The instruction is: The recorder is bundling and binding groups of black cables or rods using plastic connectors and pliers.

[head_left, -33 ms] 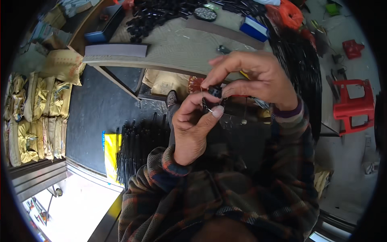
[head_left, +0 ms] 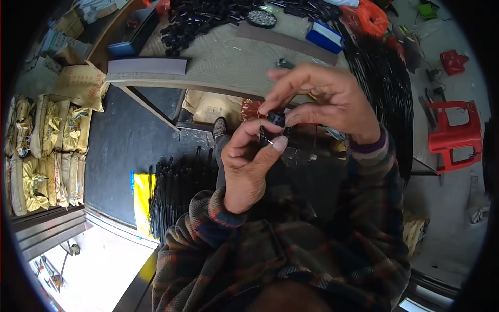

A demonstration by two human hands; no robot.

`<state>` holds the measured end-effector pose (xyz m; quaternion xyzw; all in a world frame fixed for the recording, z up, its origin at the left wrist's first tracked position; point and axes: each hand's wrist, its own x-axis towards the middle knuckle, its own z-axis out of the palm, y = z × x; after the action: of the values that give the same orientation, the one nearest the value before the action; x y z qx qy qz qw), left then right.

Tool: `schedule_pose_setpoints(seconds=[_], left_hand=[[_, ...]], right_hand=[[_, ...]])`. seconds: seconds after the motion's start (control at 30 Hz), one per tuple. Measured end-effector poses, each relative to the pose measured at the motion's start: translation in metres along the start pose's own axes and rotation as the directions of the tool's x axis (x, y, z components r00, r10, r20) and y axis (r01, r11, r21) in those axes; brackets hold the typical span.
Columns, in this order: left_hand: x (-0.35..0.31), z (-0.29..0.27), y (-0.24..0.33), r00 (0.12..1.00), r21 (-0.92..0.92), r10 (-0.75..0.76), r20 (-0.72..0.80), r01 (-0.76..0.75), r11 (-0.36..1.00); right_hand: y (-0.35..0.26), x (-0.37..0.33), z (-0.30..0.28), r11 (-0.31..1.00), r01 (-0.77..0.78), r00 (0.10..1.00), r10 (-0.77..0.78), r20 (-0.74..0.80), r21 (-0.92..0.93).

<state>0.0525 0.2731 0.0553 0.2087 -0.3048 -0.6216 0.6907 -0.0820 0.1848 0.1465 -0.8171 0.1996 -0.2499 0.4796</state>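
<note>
My left hand [head_left: 245, 169] is closed, thumb and forefinger pinching a small black piece [head_left: 263, 136] with a thin pale wire or pin at the thumb tip. Just above it, my right hand [head_left: 335, 101] arches in from the right, its thumb and forefinger closed around a small black ribbed plastic part [head_left: 276, 119]. A fine thread-like line runs between the two sets of fingertips. Both hands are close together over my lap, in front of the table edge. The exact kind of these small black parts is too small to tell.
Across from me stands a worktable [head_left: 223, 65] bearing a heap of black parts [head_left: 202, 23], a round dish of small pieces [head_left: 261, 19] and a blue box [head_left: 324, 36]. Long black rods [head_left: 382, 78] hang at its right. A red stool [head_left: 457, 135] is further right; sacks [head_left: 47, 151] are stacked left.
</note>
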Motion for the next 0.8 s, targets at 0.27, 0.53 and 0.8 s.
schedule_pose_setpoints(seconds=[0.27,0.53,0.8], left_hand=[[-0.015,0.02,-0.017,1.0,0.026,-0.025,-0.019,0.025,0.999],[-0.016,0.033,-0.032,0.999,0.089,-0.019,-0.033,0.022,0.996],[-0.014,0.015,-0.033,0.996,0.058,-0.024,0.088,0.019,0.998]], right_hand=[[0.012,-0.039,0.004,0.976,0.147,0.985,-0.16,-0.071,-0.159],[0.013,-0.058,0.011,0.902,0.076,0.941,-0.205,-0.268,-0.424],[0.012,-0.074,0.015,0.87,0.088,0.905,-0.273,-0.325,-0.485]])
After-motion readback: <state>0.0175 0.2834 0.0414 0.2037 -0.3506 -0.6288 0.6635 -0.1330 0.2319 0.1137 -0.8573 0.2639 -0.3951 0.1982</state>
